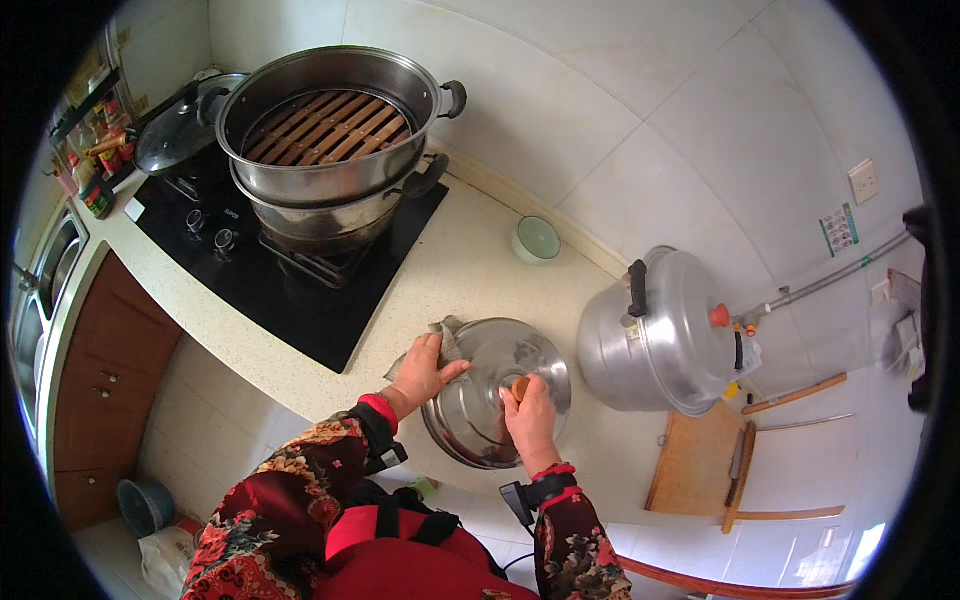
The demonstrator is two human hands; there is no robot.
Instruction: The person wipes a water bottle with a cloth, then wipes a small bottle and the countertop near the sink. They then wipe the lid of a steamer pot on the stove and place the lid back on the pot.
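A round, shiny metal pot lid (535, 350) lies on the pale counter in front of me. My right hand (530, 415) is closed on the brown knob (519, 386) at its middle. At the lid's left rim, my left hand (420, 372) holds a grey-green cloth (447, 343), bunched and partly covered by the fingers. Beyond the lid, up and to the left, a two-tier steel steamer (330, 180) sits on the black gas hob (200, 255). A slatted wooden rack (330, 127) shows inside its upper tier.
A big aluminium pot (620, 340) stands right of the lid. Near the wall is a light green bowl (537, 240). At the far left are a glass lid (180, 140), bottles (95, 190) and a sink (55, 265). A wooden board (690, 460) lies lower right.
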